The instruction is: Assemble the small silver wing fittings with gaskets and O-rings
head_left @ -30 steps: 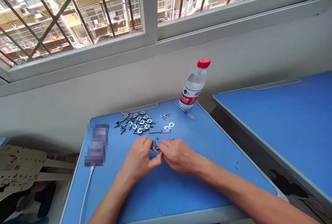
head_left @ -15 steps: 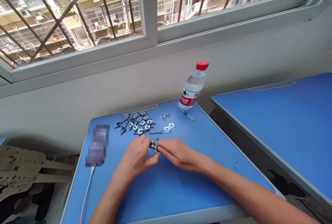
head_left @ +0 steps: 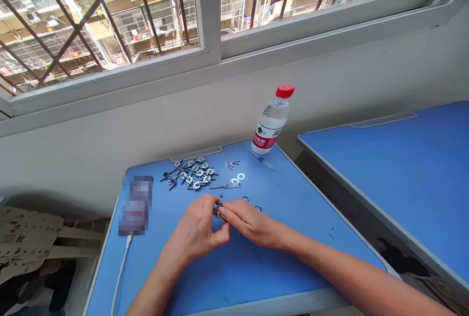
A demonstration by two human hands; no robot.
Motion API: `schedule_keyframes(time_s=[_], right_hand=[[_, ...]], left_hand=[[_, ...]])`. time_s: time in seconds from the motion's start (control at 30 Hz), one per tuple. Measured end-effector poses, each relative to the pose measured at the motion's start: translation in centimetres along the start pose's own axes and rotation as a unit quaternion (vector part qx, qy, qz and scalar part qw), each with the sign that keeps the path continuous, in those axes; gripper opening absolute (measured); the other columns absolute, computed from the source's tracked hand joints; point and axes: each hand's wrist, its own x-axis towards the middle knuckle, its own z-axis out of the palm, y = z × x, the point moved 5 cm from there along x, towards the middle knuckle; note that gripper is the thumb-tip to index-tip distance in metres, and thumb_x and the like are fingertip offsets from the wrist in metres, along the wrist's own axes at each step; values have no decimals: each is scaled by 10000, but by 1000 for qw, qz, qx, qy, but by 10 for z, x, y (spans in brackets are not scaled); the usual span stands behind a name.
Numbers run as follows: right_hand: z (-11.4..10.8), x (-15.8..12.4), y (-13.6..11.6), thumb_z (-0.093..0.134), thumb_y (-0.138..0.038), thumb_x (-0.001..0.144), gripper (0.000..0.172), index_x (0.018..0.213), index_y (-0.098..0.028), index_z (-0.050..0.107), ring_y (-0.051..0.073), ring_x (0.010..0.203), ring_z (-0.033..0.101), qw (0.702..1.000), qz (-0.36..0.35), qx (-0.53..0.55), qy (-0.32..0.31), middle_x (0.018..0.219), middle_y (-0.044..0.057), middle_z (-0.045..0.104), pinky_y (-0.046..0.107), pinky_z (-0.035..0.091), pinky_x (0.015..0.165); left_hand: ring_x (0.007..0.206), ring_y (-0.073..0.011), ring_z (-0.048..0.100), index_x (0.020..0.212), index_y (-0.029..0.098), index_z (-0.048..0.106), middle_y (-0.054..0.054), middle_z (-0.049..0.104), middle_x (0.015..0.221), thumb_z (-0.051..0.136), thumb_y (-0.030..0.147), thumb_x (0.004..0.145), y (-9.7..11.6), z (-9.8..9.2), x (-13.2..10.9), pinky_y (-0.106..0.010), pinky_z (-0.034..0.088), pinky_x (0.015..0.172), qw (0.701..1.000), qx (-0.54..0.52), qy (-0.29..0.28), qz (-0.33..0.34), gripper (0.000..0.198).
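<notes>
Both hands meet over the blue desk around a small round metal part (head_left: 217, 211), mostly covered by fingers. My left hand (head_left: 200, 225) grips its left side between thumb and fingers. My right hand (head_left: 247, 223) pinches it from the right, thumb on top. Beyond them lies a heap of metal lock parts (head_left: 192, 172) with flat plates and posts. Two flat oval metal plates (head_left: 240, 177) rest beside a clear-handled screwdriver (head_left: 227, 186). Dark rings (head_left: 258, 208) lie just behind my right hand. A tiny dark piece (head_left: 221, 196) sits beyond the fingers.
A red-capped water bottle (head_left: 271, 123) stands at the desk's far right corner, near a blue-tipped thin tool (head_left: 261, 158). A few small metal pieces (head_left: 232, 164) lie behind the plates. At left is a blurred-out phone (head_left: 136, 205) with a white cable (head_left: 120, 272). A second blue desk (head_left: 395, 159) stands to the right.
My right hand has shifted, its thumb now over the top of the part, and the part has turned. Dark rings behind the right hand have come into view. My left thumb has moved slightly.
</notes>
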Motion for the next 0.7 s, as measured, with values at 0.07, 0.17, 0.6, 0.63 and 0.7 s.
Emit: schedule_keyframes(time_s=[0.07, 0.17, 0.6, 0.63, 0.7], right_hand=[[1, -1, -1, 276, -404, 1008, 419, 639, -210, 321, 111, 524, 353, 1000, 4, 9, -9, 569, -44, 353, 243, 285, 505], [2, -2, -1, 262, -431, 1018, 440, 646, -209, 336, 113, 519, 405, 1000, 2, 13, -19, 573, -40, 378, 242, 336, 514], [0, 1, 6, 418, -749, 870, 611, 590, -208, 381, 61, 417, 318, 972, 62, 212, -80, 495, -86, 315, 250, 538, 477], [0, 0, 5, 444, -749, 860, 610, 586, -208, 378, 53, 402, 300, 966, 69, 232, -91, 481, -95, 307, 253, 546, 483], [-1, -1, 4, 474, -748, 845, 611, 578, -208, 368, 39, 379, 281, 955, 74, 267, -106, 468, -111, 286, 260, 560, 499]], left_hand=[[844, -235, 613, 1031, 178, 489, -68, 624, 929, 534, 198, 763, 1, 0, 0, -381, 525, 775, 1000, -15, -15, -17, 272], [879, -247, 617, 1067, 167, 488, -82, 622, 958, 517, 218, 784, 2, -1, -2, -401, 526, 804, 998, -31, -32, -34, 289], [799, -241, 583, 1314, 121, 429, -51, 568, 810, 403, 251, 865, 1, -4, -6, -391, 499, 783, 995, -24, -92, -16, 468], [782, -232, 573, 1325, 130, 422, -42, 559, 801, 396, 251, 871, 2, -4, -6, -376, 493, 770, 995, -30, -93, -16, 470], [757, -212, 551, 1337, 156, 408, -26, 545, 801, 391, 250, 880, 3, -4, -7, -345, 478, 745, 994, -52, -93, -19, 467]])
